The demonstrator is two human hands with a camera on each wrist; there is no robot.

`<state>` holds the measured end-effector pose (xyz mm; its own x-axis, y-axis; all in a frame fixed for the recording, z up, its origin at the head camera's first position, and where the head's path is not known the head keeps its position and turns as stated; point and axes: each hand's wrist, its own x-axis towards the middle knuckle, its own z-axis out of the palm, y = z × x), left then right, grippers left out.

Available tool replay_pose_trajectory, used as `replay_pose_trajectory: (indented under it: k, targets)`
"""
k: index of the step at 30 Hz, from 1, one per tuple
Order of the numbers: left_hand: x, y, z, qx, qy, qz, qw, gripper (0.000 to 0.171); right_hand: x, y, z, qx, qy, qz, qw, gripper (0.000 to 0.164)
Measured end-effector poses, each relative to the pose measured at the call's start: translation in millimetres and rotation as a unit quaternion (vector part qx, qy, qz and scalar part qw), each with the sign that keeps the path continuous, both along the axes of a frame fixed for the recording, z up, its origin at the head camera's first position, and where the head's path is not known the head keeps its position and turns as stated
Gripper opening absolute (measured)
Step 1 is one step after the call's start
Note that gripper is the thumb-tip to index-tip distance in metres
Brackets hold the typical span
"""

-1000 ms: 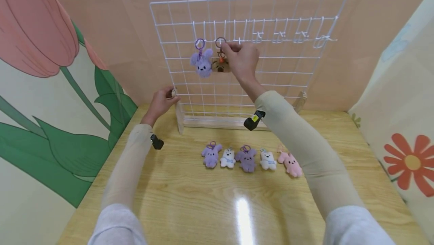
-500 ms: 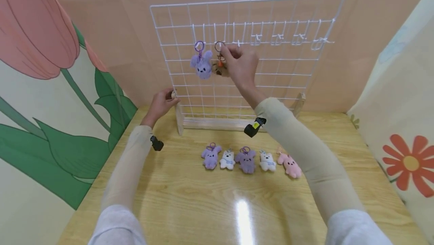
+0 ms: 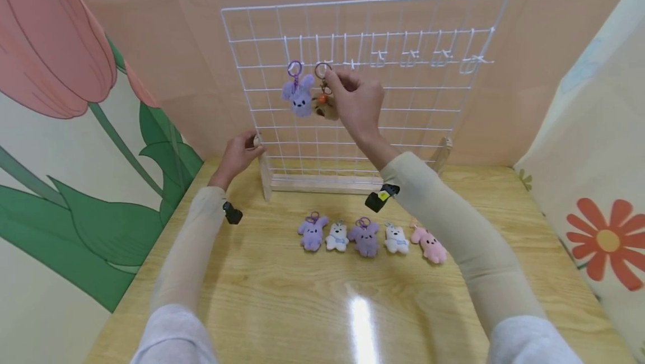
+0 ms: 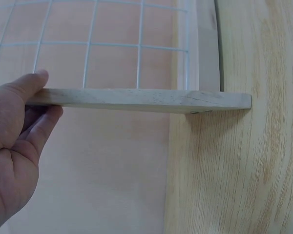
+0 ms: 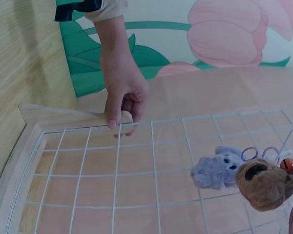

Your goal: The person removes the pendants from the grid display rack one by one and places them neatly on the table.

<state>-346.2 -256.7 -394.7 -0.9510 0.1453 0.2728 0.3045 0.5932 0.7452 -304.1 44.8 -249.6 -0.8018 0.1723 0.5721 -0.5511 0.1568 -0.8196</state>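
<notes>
In the head view my right hand (image 3: 360, 103) pinches the metal ring of a brown plush keychain (image 3: 326, 110) at a hook on the white wire grid rack (image 3: 365, 1). An orange bell hangs by the plush's head. The right wrist view shows the brown plush (image 5: 263, 187) close up, with only a sliver of the fingers at the edge. A purple plush keychain (image 3: 300, 101) hangs from the hook just left of it. Low on the rack's left side, my left hand (image 3: 238, 155) grips the wooden upright (image 4: 136, 99), thumb on one face and fingers on the other.
Several plush keychains lie in a row on the wooden table (image 3: 282, 308), among them a purple one (image 3: 312, 234), a white one (image 3: 337, 237) and a pink one (image 3: 431, 246). More white hooks (image 3: 410, 59) stick out along the rack's right half.
The brown plush has swung slightly and shows more beside my right hand, which has come down a little with its ring. My left hand keeps its grip on the upright.
</notes>
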Motion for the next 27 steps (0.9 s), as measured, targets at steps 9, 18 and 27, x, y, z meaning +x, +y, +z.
replay_pose_trajectory:
  k: [9,18,27]
  targets:
    - [-0.9,1,-1.8,0.000,0.005,0.004,1.0000,0.047,16.5,1,4.5,0.003,-0.002,0.018,1.000,0.021]
    - [-3.6,-1,-3.2,-0.006,0.006,0.006,0.9999,0.049,34.2,1,-7.8,0.020,0.041,0.063,0.997,0.021]
    - [-2.4,0,-2.0,-0.003,0.002,0.006,1.0000,0.049,45.8,-1,-29.0,0.039,0.009,0.084,0.996,0.019]
